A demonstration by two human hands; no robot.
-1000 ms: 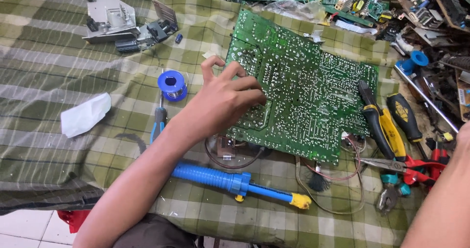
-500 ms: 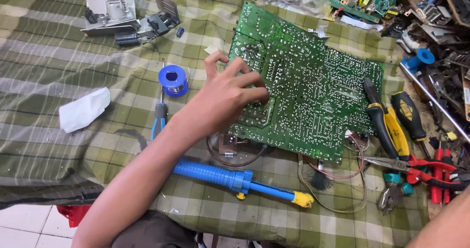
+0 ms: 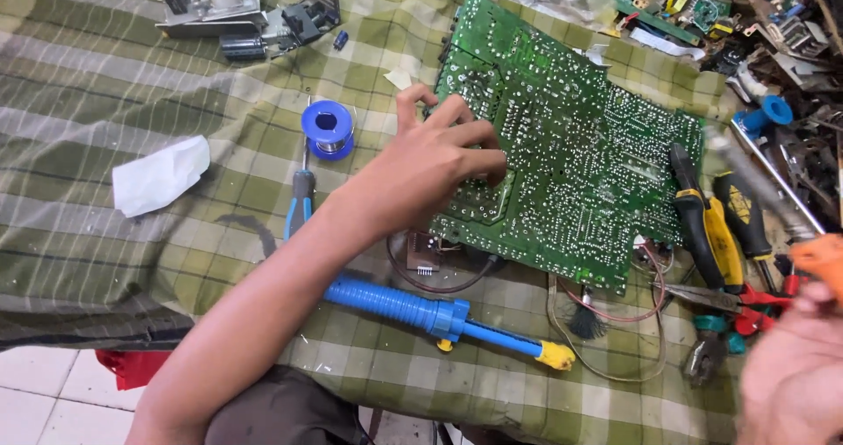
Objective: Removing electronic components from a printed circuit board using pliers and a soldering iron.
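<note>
**Left hand spread on the green circuit board**

A white paper scrap (image 3: 160,175) lies at the left on the green checked cloth (image 3: 79,94), and a blue solder spool (image 3: 327,127) sits just beside the board. The left forearm reaches in from below. The left hand (image 3: 421,168) rests on the green circuit board (image 3: 562,147), fingers loosely parted, gripping nothing. At the lower right, blurred, the right hand (image 3: 790,379) seems closed around an orange-handled tool (image 3: 818,256).

Surface: your green checked cloth (image 3: 105,76) is carrying everything.
Lying on it: circuit board (image 3: 571,173), blue pump (image 3: 439,315), solder spool (image 3: 327,127), pliers (image 3: 702,226).
</note>
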